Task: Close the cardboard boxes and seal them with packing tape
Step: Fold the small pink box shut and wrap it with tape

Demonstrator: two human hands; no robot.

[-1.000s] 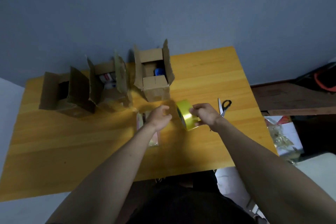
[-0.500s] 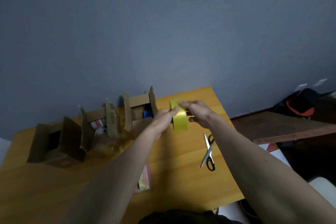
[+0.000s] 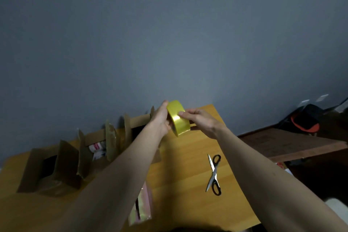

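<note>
A person's two bare hands hold a roll of yellow packing tape (image 3: 178,117) up in the air above the far end of a wooden table (image 3: 188,165). The left hand (image 3: 160,118) grips the roll from its left side, fingers curled round the rim and into the core. The right hand (image 3: 201,121) holds it from the right, with fingertips (image 3: 181,113) laid on the glossy outer band of tape. The roll stands on edge, tilted, its shiny face turned toward the camera. No brand or writing can be read on it.

Behind and below the left forearm, three open cardboard boxes stand in a row along the table's far left side, all with flaps up. The right box (image 3: 135,124) is largely hidden by the left arm. The middle box (image 3: 94,149) shows white and red packaged goods inside; printing on them is too blurred to read. The left box (image 3: 47,167) looks dark inside. None of the boxes is closed or taped.

A pair of scissors (image 3: 213,175) with black handles lies flat on the table below the right hand, well apart from the tape, blades closed and pointing away from the camera. Near the table's front edge, partly under the left forearm, lies a clear plastic packet (image 3: 142,207) with pink and pale yellow contents; no label is legible.

A plain grey-blue wall (image 3: 169,43) fills the upper frame. At right, beyond the table, a dark wooden board (image 3: 291,145) lies low, with a black and orange object (image 3: 305,120) behind it.
</note>
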